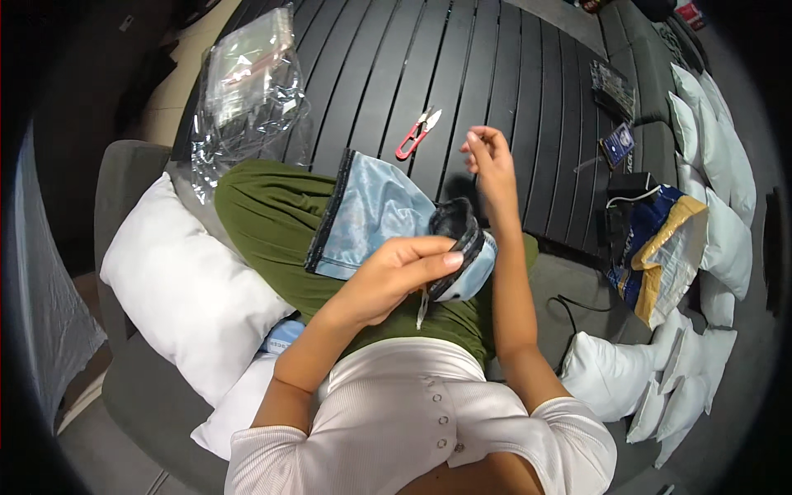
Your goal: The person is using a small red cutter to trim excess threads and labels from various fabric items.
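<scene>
A light blue satiny cloth piece (375, 202) with black trimmed edges lies over my lap, on the green trousers. Its right end curls into a loop with a dark lining (452, 218). My left hand (400, 276) pinches the black edge of that loop between thumb and forefinger. A short whitish strip (422, 312) dangles below the fingers. Raised above the far side of the cloth, my right hand (493, 161) has curled fingers with thumb and forefinger close together; anything between them is too small to make out. Red-handled thread snips (418, 134) lie beyond, on the table.
The black slatted table (363, 91) stretches ahead, with clear plastic bags (256, 91) at its left corner. White pillows (194, 280) rest at my left. On the right are a blue-and-gold bag (656, 252), a small blue packet (616, 145), a dark cable (568, 318) and more white pillows (606, 375).
</scene>
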Action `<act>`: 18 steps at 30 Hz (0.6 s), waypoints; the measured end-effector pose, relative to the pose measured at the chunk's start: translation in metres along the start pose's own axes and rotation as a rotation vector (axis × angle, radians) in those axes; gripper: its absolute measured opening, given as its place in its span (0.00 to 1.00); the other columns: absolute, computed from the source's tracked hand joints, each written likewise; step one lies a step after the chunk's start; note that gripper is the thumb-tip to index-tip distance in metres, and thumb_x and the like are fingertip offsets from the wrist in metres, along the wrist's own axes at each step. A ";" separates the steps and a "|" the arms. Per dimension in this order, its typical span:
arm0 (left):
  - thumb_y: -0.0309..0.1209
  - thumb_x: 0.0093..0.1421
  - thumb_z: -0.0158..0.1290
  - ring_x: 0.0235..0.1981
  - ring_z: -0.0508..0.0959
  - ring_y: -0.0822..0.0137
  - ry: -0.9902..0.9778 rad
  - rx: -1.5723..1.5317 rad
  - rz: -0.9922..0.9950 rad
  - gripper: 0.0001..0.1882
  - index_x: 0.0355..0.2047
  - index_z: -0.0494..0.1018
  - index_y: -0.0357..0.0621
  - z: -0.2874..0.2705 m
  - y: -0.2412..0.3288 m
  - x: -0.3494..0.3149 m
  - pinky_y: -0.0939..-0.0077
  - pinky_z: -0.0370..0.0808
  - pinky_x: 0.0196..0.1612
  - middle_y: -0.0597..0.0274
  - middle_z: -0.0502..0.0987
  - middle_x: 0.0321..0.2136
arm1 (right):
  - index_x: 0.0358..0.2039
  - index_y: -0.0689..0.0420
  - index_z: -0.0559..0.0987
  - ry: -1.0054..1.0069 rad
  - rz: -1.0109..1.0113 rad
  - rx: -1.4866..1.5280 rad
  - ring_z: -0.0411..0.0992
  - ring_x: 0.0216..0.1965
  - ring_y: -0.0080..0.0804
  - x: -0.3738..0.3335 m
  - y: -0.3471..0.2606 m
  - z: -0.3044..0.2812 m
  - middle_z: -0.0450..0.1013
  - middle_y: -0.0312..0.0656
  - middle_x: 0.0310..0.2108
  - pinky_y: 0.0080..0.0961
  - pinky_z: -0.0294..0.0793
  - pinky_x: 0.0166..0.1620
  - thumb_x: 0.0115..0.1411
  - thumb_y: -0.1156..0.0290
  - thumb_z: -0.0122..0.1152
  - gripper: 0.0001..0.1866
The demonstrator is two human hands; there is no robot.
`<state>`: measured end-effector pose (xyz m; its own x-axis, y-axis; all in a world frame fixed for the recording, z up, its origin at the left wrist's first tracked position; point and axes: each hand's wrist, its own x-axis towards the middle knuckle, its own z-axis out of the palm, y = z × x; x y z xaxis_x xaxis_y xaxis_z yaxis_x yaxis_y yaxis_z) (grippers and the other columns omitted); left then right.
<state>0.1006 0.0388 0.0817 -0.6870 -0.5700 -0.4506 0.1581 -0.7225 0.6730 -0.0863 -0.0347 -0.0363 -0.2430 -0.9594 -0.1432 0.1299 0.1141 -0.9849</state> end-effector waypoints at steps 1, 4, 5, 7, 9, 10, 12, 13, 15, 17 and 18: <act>0.32 0.58 0.46 0.21 0.59 0.84 -0.014 0.007 0.106 0.09 0.27 0.69 0.38 -0.001 -0.002 -0.008 0.88 0.58 0.24 0.77 0.62 0.19 | 0.37 0.58 0.68 0.054 -0.074 -0.004 0.61 0.22 0.14 0.011 0.008 0.012 0.67 0.33 0.25 0.09 0.60 0.24 0.55 0.64 0.54 0.13; 0.26 0.46 0.54 0.20 0.60 0.73 -0.019 0.150 0.333 0.11 0.18 0.62 0.38 0.002 0.011 -0.043 0.82 0.59 0.26 0.70 0.60 0.17 | 0.39 0.60 0.68 0.175 -0.298 -0.362 0.63 0.23 0.21 0.037 0.032 0.040 0.67 0.37 0.26 0.16 0.63 0.26 0.53 0.62 0.57 0.18; 0.24 0.41 0.57 0.19 0.61 0.69 -0.028 0.243 0.451 0.12 0.16 0.62 0.36 0.002 0.010 -0.056 0.80 0.61 0.26 0.67 0.61 0.17 | 0.40 0.61 0.67 0.238 -0.418 -0.657 0.66 0.26 0.30 0.044 0.042 0.044 0.67 0.45 0.29 0.24 0.66 0.30 0.49 0.61 0.60 0.23; 0.24 0.40 0.57 0.21 0.64 0.65 0.034 0.150 0.604 0.12 0.16 0.63 0.35 0.020 0.015 -0.068 0.77 0.63 0.27 0.62 0.64 0.19 | 0.41 0.55 0.69 0.223 -0.420 -0.905 0.66 0.33 0.43 0.043 0.054 0.058 0.64 0.49 0.33 0.35 0.66 0.36 0.43 0.60 0.62 0.24; 0.24 0.41 0.56 0.23 0.68 0.61 0.115 0.285 0.700 0.10 0.16 0.66 0.34 0.018 0.023 -0.067 0.75 0.66 0.30 0.56 0.69 0.21 | 0.40 0.52 0.71 0.214 -0.405 -1.131 0.64 0.35 0.48 0.038 0.063 0.057 0.63 0.48 0.32 0.40 0.66 0.37 0.40 0.62 0.59 0.23; 0.25 0.44 0.55 0.24 0.70 0.62 0.151 0.524 0.653 0.08 0.18 0.68 0.34 0.007 0.026 -0.064 0.78 0.66 0.32 0.56 0.70 0.22 | 0.39 0.52 0.71 0.207 -0.418 -1.120 0.64 0.34 0.48 0.034 0.064 0.057 0.63 0.49 0.32 0.40 0.66 0.36 0.41 0.65 0.57 0.20; 0.26 0.54 0.49 0.30 0.70 0.76 0.257 0.241 0.416 0.10 0.33 0.72 0.31 0.010 0.031 -0.052 0.86 0.66 0.36 0.63 0.74 0.28 | 0.38 0.54 0.70 0.191 -0.329 -1.118 0.65 0.34 0.50 0.026 0.062 0.053 0.63 0.50 0.32 0.40 0.67 0.37 0.42 0.67 0.56 0.19; 0.26 0.55 0.49 0.31 0.70 0.77 0.241 0.155 0.381 0.10 0.34 0.72 0.30 0.006 0.027 -0.045 0.86 0.66 0.37 0.64 0.74 0.29 | 0.39 0.57 0.68 0.176 -0.280 -1.124 0.65 0.35 0.52 0.021 0.059 0.049 0.64 0.52 0.33 0.42 0.67 0.38 0.41 0.70 0.55 0.20; 0.26 0.56 0.48 0.31 0.69 0.78 0.213 0.071 0.339 0.11 0.36 0.71 0.30 0.005 0.023 -0.035 0.86 0.65 0.37 0.65 0.73 0.30 | 0.40 0.59 0.67 0.166 -0.226 -1.087 0.65 0.37 0.53 0.012 0.055 0.034 0.65 0.54 0.34 0.42 0.67 0.39 0.41 0.72 0.55 0.21; 0.29 0.54 0.48 0.22 0.66 0.80 0.253 0.055 0.284 0.12 0.33 0.72 0.30 0.012 0.020 -0.029 0.89 0.59 0.25 0.67 0.71 0.22 | 0.40 0.64 0.64 0.155 -0.178 -1.050 0.66 0.37 0.55 0.009 0.052 0.017 0.67 0.58 0.33 0.41 0.66 0.41 0.41 0.76 0.54 0.23; 0.29 0.54 0.48 0.22 0.66 0.80 0.235 0.056 0.275 0.12 0.33 0.72 0.30 0.013 0.016 -0.025 0.89 0.59 0.25 0.67 0.71 0.22 | 0.39 0.66 0.64 0.167 -0.188 -1.019 0.68 0.35 0.54 0.009 0.052 0.003 0.68 0.58 0.29 0.40 0.67 0.40 0.41 0.76 0.54 0.21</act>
<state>0.1108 0.0464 0.1119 -0.4414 -0.8190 -0.3666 0.2704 -0.5110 0.8160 -0.0787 -0.0387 -0.0885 -0.3147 -0.9454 0.0850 -0.7759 0.2047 -0.5967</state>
